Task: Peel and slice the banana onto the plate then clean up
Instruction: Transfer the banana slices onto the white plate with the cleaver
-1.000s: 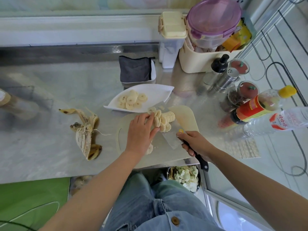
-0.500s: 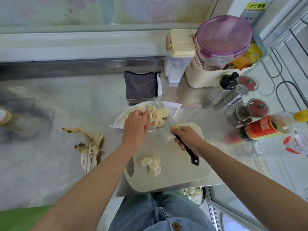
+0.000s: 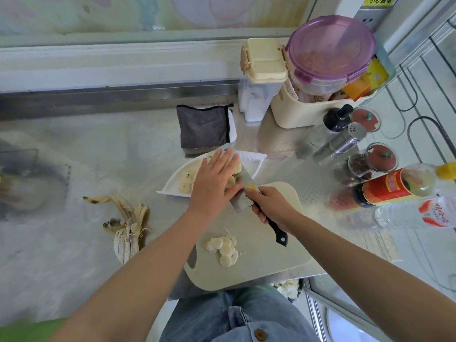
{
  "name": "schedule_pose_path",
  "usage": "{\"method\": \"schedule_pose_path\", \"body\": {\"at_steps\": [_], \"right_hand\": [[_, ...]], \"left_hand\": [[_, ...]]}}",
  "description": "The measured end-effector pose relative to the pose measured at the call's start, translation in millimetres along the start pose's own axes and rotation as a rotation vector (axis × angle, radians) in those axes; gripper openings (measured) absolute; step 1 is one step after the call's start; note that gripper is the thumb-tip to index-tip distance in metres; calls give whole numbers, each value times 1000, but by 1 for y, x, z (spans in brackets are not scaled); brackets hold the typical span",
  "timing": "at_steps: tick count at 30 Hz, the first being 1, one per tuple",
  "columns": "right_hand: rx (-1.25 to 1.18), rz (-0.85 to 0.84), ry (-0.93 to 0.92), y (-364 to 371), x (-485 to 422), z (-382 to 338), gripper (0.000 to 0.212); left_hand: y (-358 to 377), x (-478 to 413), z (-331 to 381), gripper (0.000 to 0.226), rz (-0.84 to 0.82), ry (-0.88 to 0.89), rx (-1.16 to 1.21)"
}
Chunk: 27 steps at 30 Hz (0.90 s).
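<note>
My right hand [image 3: 271,207] grips the black handle of a knife [image 3: 243,197] whose blade reaches over the white plate [image 3: 251,160]. With its fingers straight, my left hand [image 3: 213,182] lies flat over the blade and the banana slices [image 3: 188,178] on the plate. A small heap of cut slices [image 3: 223,248] lies on the beige cutting board [image 3: 261,262]. To the left, on the steel counter, lies the empty banana peel [image 3: 125,224].
A folded grey cloth [image 3: 203,125] lies behind the plate. Jars, a shaker and bottles [image 3: 394,186] crowd the counter's right side, with a cream bin [image 3: 308,112] and containers at the back right. A waste bin [image 3: 288,287] sits below the counter's front edge.
Both hands carried the knife loaded with slices from the board to the plate. My left hand went from curled against the slices to flat, sweeping them off the blade.
</note>
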State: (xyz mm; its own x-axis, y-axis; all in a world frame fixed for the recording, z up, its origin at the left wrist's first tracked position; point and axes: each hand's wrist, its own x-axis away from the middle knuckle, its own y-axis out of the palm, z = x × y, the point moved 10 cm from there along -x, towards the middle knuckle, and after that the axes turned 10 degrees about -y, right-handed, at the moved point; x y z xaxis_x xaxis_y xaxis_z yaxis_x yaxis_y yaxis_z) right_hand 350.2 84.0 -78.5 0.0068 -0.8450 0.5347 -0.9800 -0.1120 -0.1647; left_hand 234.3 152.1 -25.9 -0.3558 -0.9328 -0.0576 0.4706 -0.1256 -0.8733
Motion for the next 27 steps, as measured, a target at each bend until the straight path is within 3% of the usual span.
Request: {"method": "schedule_pose_path", "body": {"at_steps": [8,22,27], "right_hand": [[6,21,6,-8,2,5,29],[-19,89,35,-49,22,13,34],[-47,69,45,-40,25,14,34]], "left_hand": [[1,-10,1,35,3,12,-29],[1,0,-13,43,50,-37,-193],[16,8,6,48,-69,18,-241]]}}
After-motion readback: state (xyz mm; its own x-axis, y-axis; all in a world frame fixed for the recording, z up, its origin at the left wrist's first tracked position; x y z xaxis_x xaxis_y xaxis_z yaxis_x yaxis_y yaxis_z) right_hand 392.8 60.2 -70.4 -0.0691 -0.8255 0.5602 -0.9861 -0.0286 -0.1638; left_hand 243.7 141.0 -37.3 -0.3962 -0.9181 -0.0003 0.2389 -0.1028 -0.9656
